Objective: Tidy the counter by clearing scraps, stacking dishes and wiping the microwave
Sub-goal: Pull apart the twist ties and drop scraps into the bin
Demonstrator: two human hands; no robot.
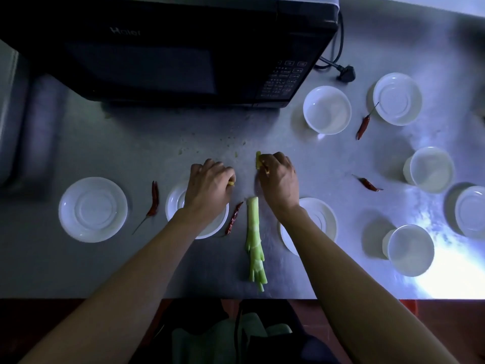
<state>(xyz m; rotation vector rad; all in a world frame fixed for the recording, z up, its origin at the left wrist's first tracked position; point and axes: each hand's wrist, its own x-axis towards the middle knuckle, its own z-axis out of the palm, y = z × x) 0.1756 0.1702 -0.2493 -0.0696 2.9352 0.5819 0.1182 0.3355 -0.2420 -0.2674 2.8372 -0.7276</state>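
Scrap clearing underway: my right hand [278, 177] and left hand [208, 187] each pinch yellow-green vegetable scraps [258, 160]; next, I collect the pale green stalk [254, 240] between my forearms.

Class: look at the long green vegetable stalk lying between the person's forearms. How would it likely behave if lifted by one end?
The green stalk looks long and thin, so it would probably droop. Its near end splits into separate strips, which may splay or fall loose. Its pale, glossy look suggests a moist, possibly slippery surface.

Kitchen: steel counter [110, 143], microwave [168, 48], dishes.
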